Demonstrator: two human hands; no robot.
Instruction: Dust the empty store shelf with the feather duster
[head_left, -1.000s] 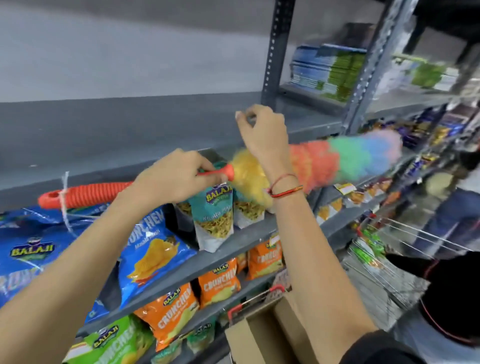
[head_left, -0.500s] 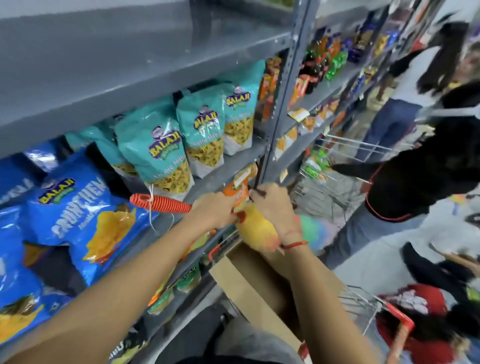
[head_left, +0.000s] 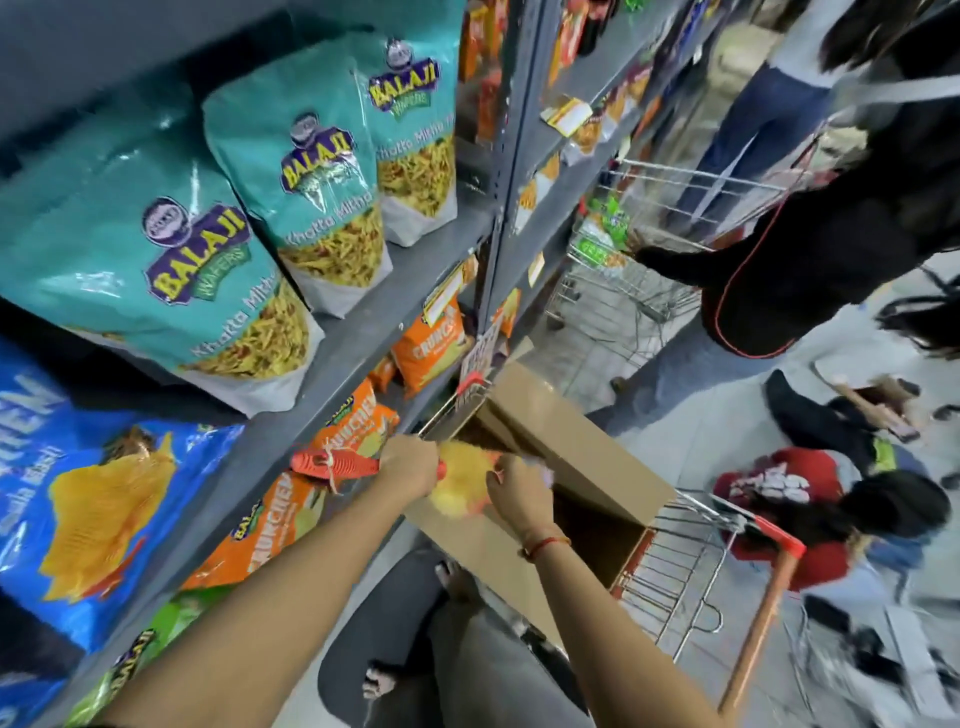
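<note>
The feather duster (head_left: 460, 480) has a ribbed red handle and a fluffy yellow head; its far end is hidden behind my right hand. My left hand (head_left: 410, 462) is shut around the handle where it meets the head. My right hand (head_left: 511, 488) grips the yellow feathers from the right side. Both hands hold the duster low, just over the open cardboard box (head_left: 566, 452). The grey empty shelf (head_left: 104, 36) shows only as an edge at the top left, far above my hands.
Teal, blue and orange snack bags fill the grey shelves (head_left: 363, 306) on the left. The box rests on a wire cart with a red handle (head_left: 763, 530). Other people stand and crouch in the aisle on the right beside a wire trolley (head_left: 649, 218).
Both hands came down with the duster from the empty top shelf to the open box. My view tilted down, so the top shelf has almost left the picture.
</note>
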